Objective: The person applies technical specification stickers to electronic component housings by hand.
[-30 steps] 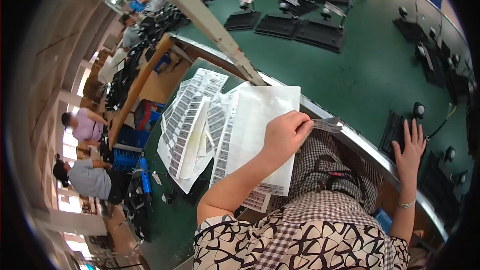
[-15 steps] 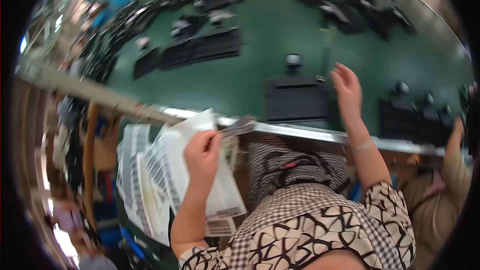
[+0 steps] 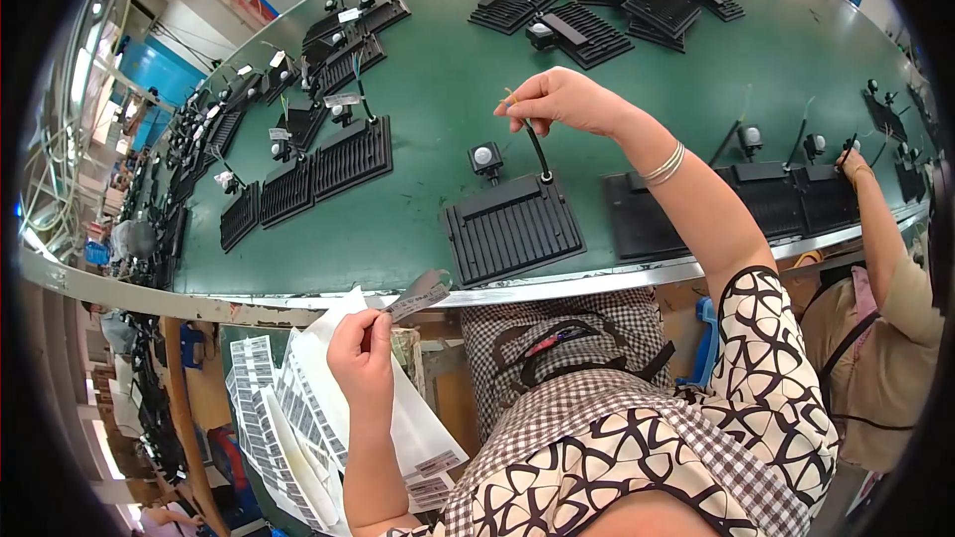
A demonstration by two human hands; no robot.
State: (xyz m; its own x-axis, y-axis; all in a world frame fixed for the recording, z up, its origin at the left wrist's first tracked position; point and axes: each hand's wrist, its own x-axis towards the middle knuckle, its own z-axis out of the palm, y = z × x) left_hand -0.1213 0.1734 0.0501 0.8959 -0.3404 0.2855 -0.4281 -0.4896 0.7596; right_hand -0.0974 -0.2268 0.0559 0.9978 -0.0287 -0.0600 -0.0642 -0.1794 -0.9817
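Observation:
A black finned floodlight lies on the green table in front of me, with a white-domed sensor at its far edge. My right hand is closed, pinching the upper end of the black cable that rises from this floodlight; thin wire ends show at the fingertips. Near the table's front edge, my left hand is closed on a silvery printed label, held between thumb and finger. Sheets of printed labels lie below and beside that hand.
More floodlights with sensors stand at left, at the back and at right. A co-worker's hand touches a unit at far right. The table's metal rim runs in front of me.
My right hand has moved left over the floodlight and now grips its cable, which is raised. My left hand still holds the label, slightly lower and further left. The camera view has shifted.

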